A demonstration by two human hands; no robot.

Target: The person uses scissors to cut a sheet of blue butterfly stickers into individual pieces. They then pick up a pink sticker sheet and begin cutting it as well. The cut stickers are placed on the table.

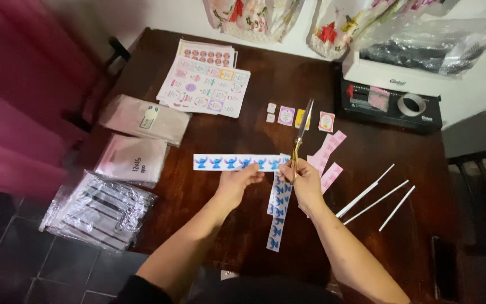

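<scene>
My left hand fingers pinch the blue sticker strip flat on the surface — my right hand fingers grip the scissors to snip it.

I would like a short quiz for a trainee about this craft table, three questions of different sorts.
1. True or false: the right hand holds scissors.
2. What does the left hand hold? A) white stick B) horizontal sticker strip C) tape roll
3. How many white sticks lie on the table right of the hands?

Key: 1 true; 2 B; 3 three.
</scene>
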